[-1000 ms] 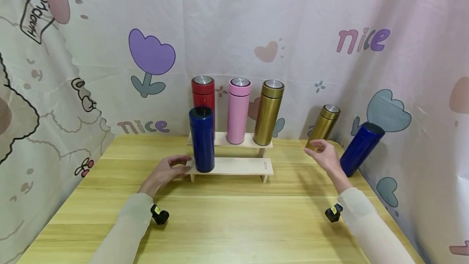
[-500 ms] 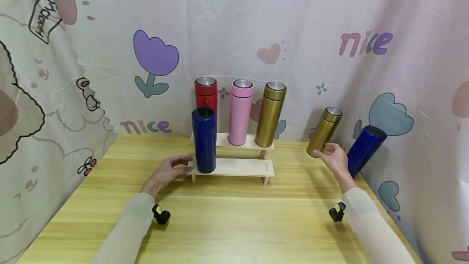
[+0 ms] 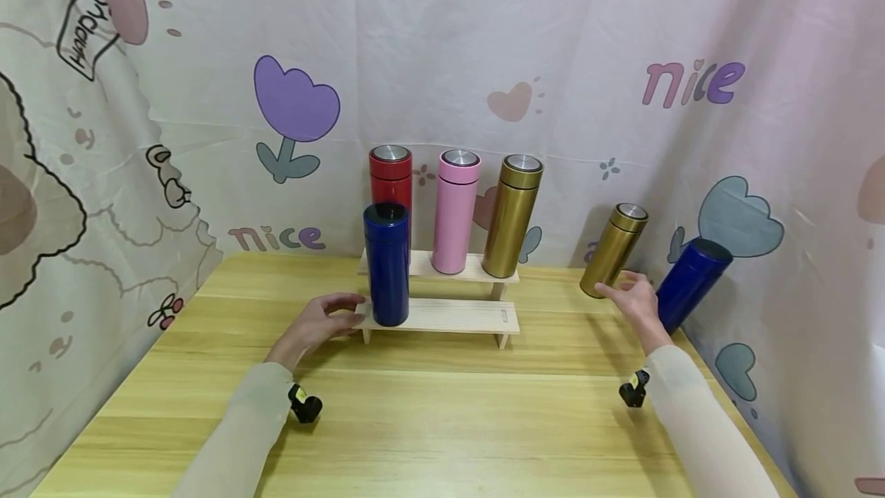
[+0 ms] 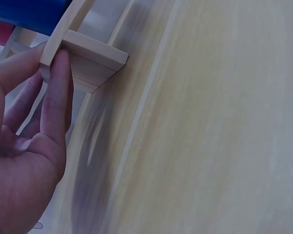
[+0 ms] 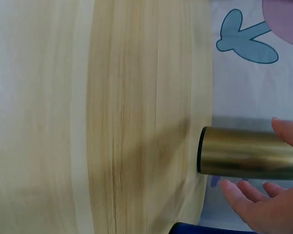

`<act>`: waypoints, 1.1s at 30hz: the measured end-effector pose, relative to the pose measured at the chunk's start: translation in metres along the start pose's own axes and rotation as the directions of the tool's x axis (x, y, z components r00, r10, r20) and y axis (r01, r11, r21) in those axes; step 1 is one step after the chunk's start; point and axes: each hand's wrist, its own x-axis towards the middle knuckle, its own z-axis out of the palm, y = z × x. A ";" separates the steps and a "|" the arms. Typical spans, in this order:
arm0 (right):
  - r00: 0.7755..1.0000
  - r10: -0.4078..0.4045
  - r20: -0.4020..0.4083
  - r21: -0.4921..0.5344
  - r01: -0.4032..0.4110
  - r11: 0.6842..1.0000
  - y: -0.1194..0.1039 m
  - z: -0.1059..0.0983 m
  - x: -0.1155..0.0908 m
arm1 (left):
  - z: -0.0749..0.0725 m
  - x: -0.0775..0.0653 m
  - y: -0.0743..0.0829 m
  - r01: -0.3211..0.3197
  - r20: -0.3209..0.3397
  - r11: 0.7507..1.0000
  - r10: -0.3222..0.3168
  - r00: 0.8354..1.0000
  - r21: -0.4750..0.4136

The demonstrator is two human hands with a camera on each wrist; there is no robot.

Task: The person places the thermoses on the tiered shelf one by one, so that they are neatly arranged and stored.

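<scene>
My left hand (image 3: 321, 325) pinches the left end of the lower step of a two-step wooden stand (image 3: 459, 316), thumb above and fingers below in the left wrist view. Beside it on that step stands a blue thermos (image 3: 389, 267). The upper step bears a red thermos (image 3: 391, 175), partly hidden, a pink thermos (image 3: 455, 214) and a gold thermos (image 3: 513, 217). At the table's back right my right hand (image 3: 636, 304) is held close to a second gold thermos (image 5: 254, 153). Its thumb and fingers are spread on either side, and contact is unclear.
A second blue thermos (image 3: 694, 283) stands right of my right hand, partly hidden behind it. The wooden table (image 3: 470, 429) ends at a patterned cloth backdrop (image 3: 574, 44) at the back and sides.
My right hand has moved a little to the right, close to the gold thermos at the right. My left hand keeps its pinch on the stand. The view has shifted slightly.
</scene>
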 end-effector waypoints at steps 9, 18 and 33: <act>1.000 0.025 -0.003 0.003 -0.025 1.000 0.010 0.006 0.013 | -0.002 0.000 -0.002 -0.003 -0.005 1.000 0.003 1.000 0.000; 1.000 -0.003 0.026 -0.013 0.003 1.000 0.017 0.005 0.027 | -0.003 0.000 -0.002 -0.017 0.008 1.000 0.017 1.000 0.011; 0.995 -0.032 0.095 0.081 0.024 0.996 0.022 0.021 0.043 | -0.001 -0.001 -0.001 -0.026 0.012 1.000 0.026 1.000 0.005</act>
